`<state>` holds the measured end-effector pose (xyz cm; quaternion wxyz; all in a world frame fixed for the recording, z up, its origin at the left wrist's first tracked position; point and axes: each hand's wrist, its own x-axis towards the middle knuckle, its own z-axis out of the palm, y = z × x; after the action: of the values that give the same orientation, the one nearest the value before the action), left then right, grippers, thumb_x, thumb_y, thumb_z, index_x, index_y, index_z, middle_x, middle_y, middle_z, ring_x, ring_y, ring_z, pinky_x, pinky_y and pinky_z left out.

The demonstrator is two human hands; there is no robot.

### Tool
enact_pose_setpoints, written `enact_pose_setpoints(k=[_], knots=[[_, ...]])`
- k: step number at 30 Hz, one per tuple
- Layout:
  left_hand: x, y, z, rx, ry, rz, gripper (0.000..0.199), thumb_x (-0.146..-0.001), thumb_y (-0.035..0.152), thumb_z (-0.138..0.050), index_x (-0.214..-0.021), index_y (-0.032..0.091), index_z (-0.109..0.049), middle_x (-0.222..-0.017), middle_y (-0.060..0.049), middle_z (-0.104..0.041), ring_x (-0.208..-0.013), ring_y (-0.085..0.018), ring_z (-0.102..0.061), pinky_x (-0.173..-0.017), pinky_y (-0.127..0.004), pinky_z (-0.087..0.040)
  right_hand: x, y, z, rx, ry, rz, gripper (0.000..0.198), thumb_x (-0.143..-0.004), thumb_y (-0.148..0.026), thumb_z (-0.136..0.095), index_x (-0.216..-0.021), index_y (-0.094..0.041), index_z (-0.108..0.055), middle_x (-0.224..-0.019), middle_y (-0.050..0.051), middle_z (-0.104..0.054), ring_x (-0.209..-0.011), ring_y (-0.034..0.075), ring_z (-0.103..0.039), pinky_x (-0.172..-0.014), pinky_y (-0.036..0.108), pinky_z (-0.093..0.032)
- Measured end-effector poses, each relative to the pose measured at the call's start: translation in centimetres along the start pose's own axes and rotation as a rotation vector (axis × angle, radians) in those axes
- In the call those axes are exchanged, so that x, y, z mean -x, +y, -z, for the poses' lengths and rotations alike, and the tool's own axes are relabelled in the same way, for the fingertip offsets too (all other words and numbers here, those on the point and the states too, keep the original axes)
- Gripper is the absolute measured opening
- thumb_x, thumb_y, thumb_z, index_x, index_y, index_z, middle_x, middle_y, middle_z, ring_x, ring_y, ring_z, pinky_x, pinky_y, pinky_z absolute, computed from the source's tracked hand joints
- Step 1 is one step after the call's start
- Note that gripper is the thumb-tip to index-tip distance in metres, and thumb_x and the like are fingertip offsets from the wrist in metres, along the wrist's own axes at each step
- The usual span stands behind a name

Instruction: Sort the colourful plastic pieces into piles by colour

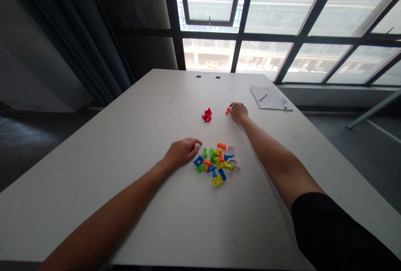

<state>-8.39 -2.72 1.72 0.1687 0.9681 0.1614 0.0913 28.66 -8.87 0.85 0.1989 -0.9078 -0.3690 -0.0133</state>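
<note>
My right hand (239,111) is stretched far forward, its fingertips closed on a small orange plastic piece (227,111) at or just above the tabletop. To the left of that piece lies a small cluster of red plastic pieces (207,115). My left hand (182,152) rests on the table with its fingers loosely apart and nothing in them. Just right of its fingertips is a loose pile of plastic pieces (219,162) in blue, green, yellow, orange and white. One orange piece (222,146) lies at the pile's far edge.
The white table (150,112) reaches forward to a large window. At the back right lie sheets of paper (269,97) with a pen (262,97) and another pen (285,104) on them. Two round cable holes (198,76) sit near the far edge. A dark curtain (78,24) hangs at the left.
</note>
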Motion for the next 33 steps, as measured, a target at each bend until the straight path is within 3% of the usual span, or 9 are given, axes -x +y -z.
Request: enact_pose_setpoints(k=[5, 10, 14, 21, 28, 33], knots=[[0.0, 0.0, -0.1, 0.001, 0.006, 0.002, 0.031, -0.101, 0.040, -0.049, -0.119, 0.032, -0.073, -0.099, 0.000, -0.074, -0.080, -0.018, -0.067, -0.071, -0.029, -0.047, 2.8, -1.0, 0.9, -0.037, 0.055, 0.131, 0.025, -0.098, -0.025, -0.058, -0.111, -0.021, -0.079, -0.115, 0.010, -0.078, -0.102, 0.023, -0.069, -0.088, 0.030, -0.051], [0.0, 0.0, -0.1, -0.013, 0.007, -0.009, 0.032, -0.101, 0.040, -0.048, -0.120, 0.032, -0.073, -0.099, -0.001, -0.073, -0.079, -0.018, -0.066, -0.070, -0.029, -0.046, 7.8, -2.5, 3.0, -0.128, -0.068, 0.445, 0.020, -0.093, -0.020, -0.062, -0.100, -0.021, -0.080, -0.101, 0.005, -0.079, -0.091, 0.020, -0.069, -0.085, 0.029, -0.049], [0.0, 0.0, -0.1, -0.030, 0.021, -0.014, 0.032, -0.101, 0.039, -0.049, -0.120, 0.032, -0.072, -0.101, 0.000, -0.073, -0.080, -0.018, -0.066, -0.069, -0.029, -0.045, 12.4, -2.5, 4.7, -0.214, -0.137, 0.577, 0.015, -0.092, -0.022, -0.065, -0.094, -0.021, -0.080, -0.091, 0.003, -0.077, -0.077, 0.017, -0.066, -0.077, 0.028, -0.047], [0.0, 0.1, -0.3, -0.050, 0.029, -0.010, 0.032, -0.101, 0.040, -0.048, -0.120, 0.032, -0.073, -0.102, 0.000, -0.074, -0.079, -0.018, -0.066, -0.068, -0.029, -0.045, 17.4, -1.1, 5.1, -0.215, -0.297, 0.623, 0.020, -0.094, -0.032, -0.070, -0.108, -0.021, -0.079, -0.105, 0.008, -0.076, -0.083, 0.018, -0.069, -0.078, 0.029, -0.049], [0.0, 0.1, -0.3, -0.044, 0.032, -0.006, 0.032, -0.101, 0.041, -0.048, -0.120, 0.032, -0.073, -0.097, 0.000, -0.073, -0.080, -0.018, -0.066, -0.069, -0.029, -0.043, 17.4, -1.5, 5.3, -0.139, -0.431, 0.552, 0.014, -0.088, -0.023, -0.072, -0.100, -0.021, -0.080, -0.096, 0.004, -0.078, -0.083, 0.018, -0.070, -0.074, 0.026, -0.047], [-0.1, 0.0, -0.3, -0.046, 0.031, -0.009, 0.032, -0.101, 0.041, -0.048, -0.120, 0.032, -0.073, -0.097, 0.000, -0.073, -0.079, -0.017, -0.066, -0.068, -0.029, -0.043, 16.6, -1.4, 5.7, -0.206, -0.365, 0.459, 0.014, -0.091, -0.026, -0.071, -0.100, -0.022, -0.081, -0.093, 0.003, -0.080, -0.081, 0.017, -0.072, -0.073, 0.026, -0.048]])
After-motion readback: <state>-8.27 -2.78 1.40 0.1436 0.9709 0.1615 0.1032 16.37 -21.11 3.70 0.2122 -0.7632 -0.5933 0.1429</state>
